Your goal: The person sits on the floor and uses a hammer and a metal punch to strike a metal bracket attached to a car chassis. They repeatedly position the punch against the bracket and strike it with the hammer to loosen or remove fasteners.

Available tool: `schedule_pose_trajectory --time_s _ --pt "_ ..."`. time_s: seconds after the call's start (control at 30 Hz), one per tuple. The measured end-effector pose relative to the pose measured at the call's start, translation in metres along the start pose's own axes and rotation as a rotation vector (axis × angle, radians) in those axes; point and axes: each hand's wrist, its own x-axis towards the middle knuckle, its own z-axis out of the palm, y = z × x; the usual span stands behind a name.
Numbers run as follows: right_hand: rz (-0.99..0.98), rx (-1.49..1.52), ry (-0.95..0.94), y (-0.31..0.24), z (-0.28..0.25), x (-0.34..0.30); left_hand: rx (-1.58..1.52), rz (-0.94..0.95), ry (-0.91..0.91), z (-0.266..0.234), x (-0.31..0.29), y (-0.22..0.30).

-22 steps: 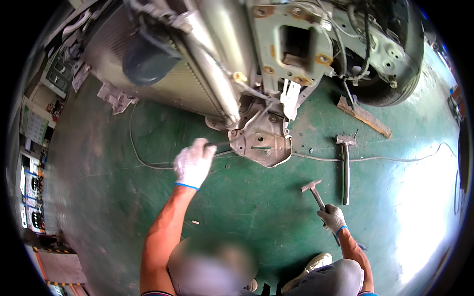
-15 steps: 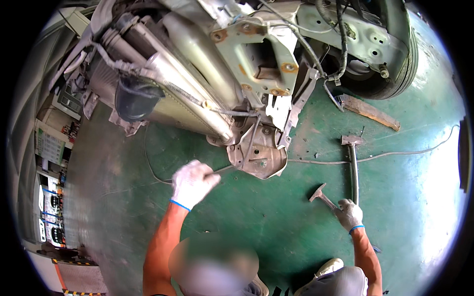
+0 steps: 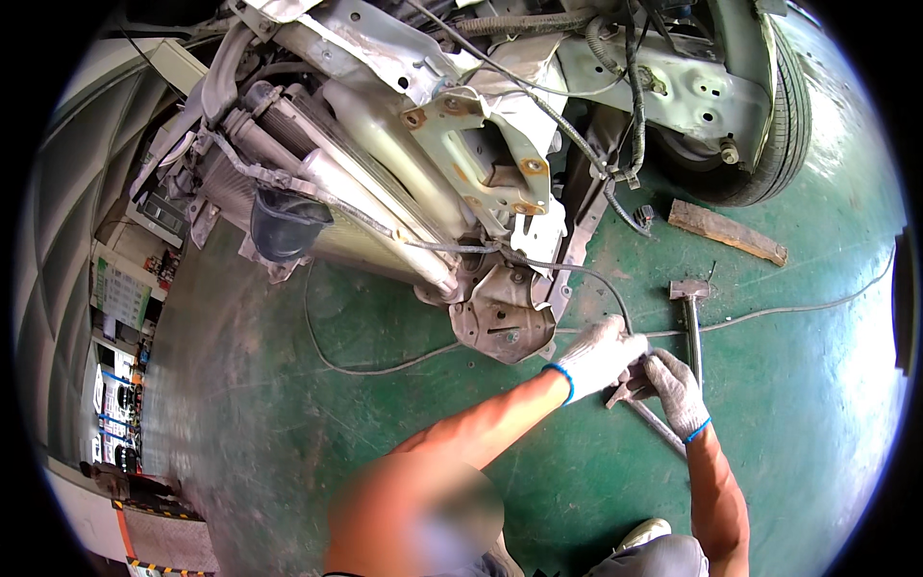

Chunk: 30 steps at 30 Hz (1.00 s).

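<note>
My gloved left hand point(image 3: 604, 356) reaches across to the right, closed around the free end of a dark cable point(image 3: 601, 279). The cable arcs over from the front of a stripped vehicle body point(image 3: 505, 327). Right beside it, my gloved right hand point(image 3: 678, 394) is closed with its fingertips against the left hand's fingers. Whatever sits between the fingertips is too small and covered to tell. Beneath the right hand a small hammer point(image 3: 659, 423) lies on the green floor, its handle partly hidden. A larger hammer point(image 3: 691, 322) with a metal handle lies just beyond.
A wooden block point(image 3: 728, 232) lies near the tire point(image 3: 784, 125) at the far right. A thin grey cord point(image 3: 769, 312) crosses the floor. Radiator parts point(image 3: 375, 212) and a black plastic duct point(image 3: 286, 226) hang at the left. Shelving with items point(image 3: 120, 394) stands at the far left.
My left hand has swung right and now holds the cable end, which hung from the vehicle before. My right hand has let go of the small hammer and moved up to meet the left.
</note>
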Motion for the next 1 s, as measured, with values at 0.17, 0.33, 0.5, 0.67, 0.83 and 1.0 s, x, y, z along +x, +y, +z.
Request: schedule_pose_trajectory --time_s 0.17,0.33,0.5,0.67,0.83,1.0 --pt "0.002 0.132 0.048 -0.03 0.012 0.017 -0.367 0.075 0.164 -0.015 0.014 0.0" --pt "0.01 -0.153 -0.036 -0.057 0.034 0.03 -0.83 0.119 0.455 -0.047 0.01 0.002" --pt "-0.598 -1.004 -0.068 -0.073 0.041 0.017 -1.134 0.247 0.559 -0.057 -0.001 0.02" --pt "-0.755 -1.086 0.274 -0.097 0.027 0.046 -1.546 0.549 0.261 -0.074 -0.005 0.02" --pt "-0.614 -1.061 0.351 -0.106 0.004 0.123 -1.592 0.472 0.443 -0.086 0.041 0.046" --pt "-0.642 -1.063 0.476 -0.118 0.009 0.155 -1.487 0.413 0.569 -0.081 0.064 0.074"
